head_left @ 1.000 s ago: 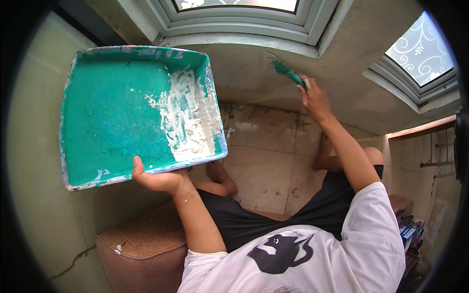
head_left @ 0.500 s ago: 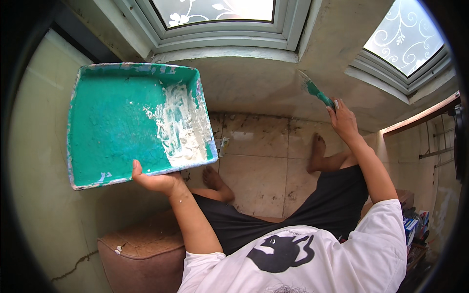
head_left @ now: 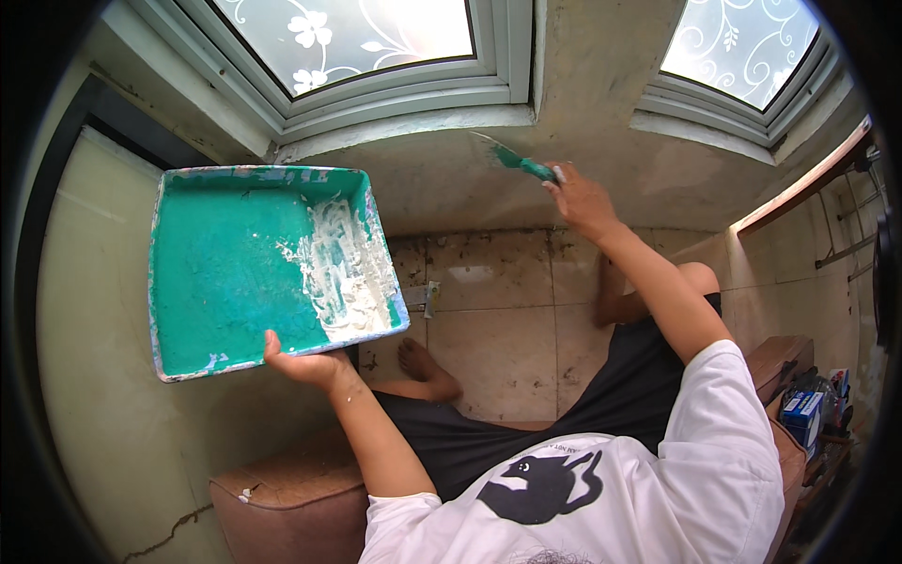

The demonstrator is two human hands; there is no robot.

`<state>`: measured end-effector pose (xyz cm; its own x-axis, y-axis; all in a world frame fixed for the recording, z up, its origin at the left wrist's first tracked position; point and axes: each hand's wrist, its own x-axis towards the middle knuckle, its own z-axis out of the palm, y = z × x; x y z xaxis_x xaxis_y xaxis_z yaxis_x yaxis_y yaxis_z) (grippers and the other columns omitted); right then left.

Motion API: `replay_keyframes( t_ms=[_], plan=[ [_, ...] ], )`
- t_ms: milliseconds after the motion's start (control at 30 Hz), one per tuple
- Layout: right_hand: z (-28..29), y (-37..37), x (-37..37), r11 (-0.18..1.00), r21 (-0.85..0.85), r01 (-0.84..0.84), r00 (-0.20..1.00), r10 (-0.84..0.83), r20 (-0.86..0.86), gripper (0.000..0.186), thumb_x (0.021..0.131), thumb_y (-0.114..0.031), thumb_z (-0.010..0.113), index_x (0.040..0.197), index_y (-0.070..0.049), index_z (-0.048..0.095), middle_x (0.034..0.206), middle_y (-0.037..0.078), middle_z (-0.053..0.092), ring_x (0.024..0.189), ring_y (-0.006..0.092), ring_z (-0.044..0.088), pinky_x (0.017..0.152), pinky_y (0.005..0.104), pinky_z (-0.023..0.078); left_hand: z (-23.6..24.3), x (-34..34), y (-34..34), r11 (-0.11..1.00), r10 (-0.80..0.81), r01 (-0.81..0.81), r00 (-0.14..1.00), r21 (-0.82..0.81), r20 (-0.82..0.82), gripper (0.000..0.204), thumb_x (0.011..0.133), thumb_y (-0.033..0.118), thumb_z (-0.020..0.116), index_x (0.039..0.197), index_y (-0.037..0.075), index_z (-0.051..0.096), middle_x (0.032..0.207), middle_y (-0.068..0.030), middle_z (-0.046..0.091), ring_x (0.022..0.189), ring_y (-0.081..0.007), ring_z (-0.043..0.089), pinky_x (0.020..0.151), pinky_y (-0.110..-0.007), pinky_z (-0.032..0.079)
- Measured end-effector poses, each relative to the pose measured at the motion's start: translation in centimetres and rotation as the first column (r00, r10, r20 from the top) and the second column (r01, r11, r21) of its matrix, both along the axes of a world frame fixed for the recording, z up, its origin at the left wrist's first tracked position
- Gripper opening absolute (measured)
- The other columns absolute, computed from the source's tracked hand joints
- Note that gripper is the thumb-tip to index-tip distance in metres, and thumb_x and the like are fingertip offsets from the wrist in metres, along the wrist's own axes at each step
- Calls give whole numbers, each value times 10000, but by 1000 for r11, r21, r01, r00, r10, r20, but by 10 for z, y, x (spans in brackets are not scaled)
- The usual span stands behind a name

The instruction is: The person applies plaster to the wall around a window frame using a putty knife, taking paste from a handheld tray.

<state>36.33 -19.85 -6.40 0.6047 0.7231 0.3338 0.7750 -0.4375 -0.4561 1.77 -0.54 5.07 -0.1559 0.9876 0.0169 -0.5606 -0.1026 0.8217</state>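
My left hand [head_left: 305, 363] holds a green paint tray [head_left: 225, 273] by its near edge, with the thumb over the rim and the other fingers hidden underneath. White paste [head_left: 352, 287] is smeared and heaped along the tray's right side. In my right hand [head_left: 581, 202] is a putty knife [head_left: 519, 162], gripped by its green handle. Its blade points up and left, close to the wall [head_left: 423, 174] beneath the large window. Whether the blade touches the wall I cannot tell.
Two frosted windows [head_left: 376, 47] with grey frames are set in the wall ahead. I sit on a worn brown seat [head_left: 291, 508], bare feet on the tiled floor [head_left: 493, 348]. A small tool with a pale handle [head_left: 431, 299] lies there. Boxes [head_left: 801, 415] stand at the right.
My right hand has moved left along the wall with the putty knife, whose blade now lies flatter. The tray sits slightly lower in view as the view has shifted.
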Motion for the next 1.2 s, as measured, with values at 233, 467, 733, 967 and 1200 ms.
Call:
replay_keyframes(
  t_ms=[233,467,733,967,1200],
  plan=[
    [25,-105,43,979,-133,153,985,-141,99,324,984,-274,554,1229,-63,546,1074,193,643,921,426,629,765,495,501,-9,-5,5,1000,23,-23,999,-16,27,619,849,390,532,1281,-51,488,1284,-170,512,1174,-323,508,1002,-451,400],
    [45,-128,16,995,16,103,995,-103,8,280,971,-220,583,1176,-30,571,979,173,635,868,378,633,740,433,508,-6,-5,6,1000,1,-1,1000,-15,31,641,841,391,539,1305,-48,478,1297,-175,516,1181,-336,511,1009,-459,399],
    [99,-69,-81,934,323,154,605,169,-778,259,967,-172,600,1186,-35,620,886,-27,578,710,17,495,541,173,366,-17,-18,19,998,-49,45,993,40,108,603,848,348,561,1320,-17,475,1296,-153,532,1172,-319,523,1000,-440,413],
    [152,8,-160,954,281,-102,566,287,-773,242,949,-164,627,1147,-30,667,823,-18,587,706,39,525,638,197,406,-21,-36,18,986,-163,159,982,45,99,593,846,343,551,1319,-5,470,1273,-142,527,1169,-295,523,996,-423,417],
    [144,56,-189,956,98,-276,685,267,-678,251,905,-189,644,1071,-4,683,670,39,583,598,90,530,575,263,436,-20,-36,23,971,-237,229,963,76,131,591,823,327,559,1309,1,478,1271,-140,526,1160,-292,529,992,-417,422]
  ],
)
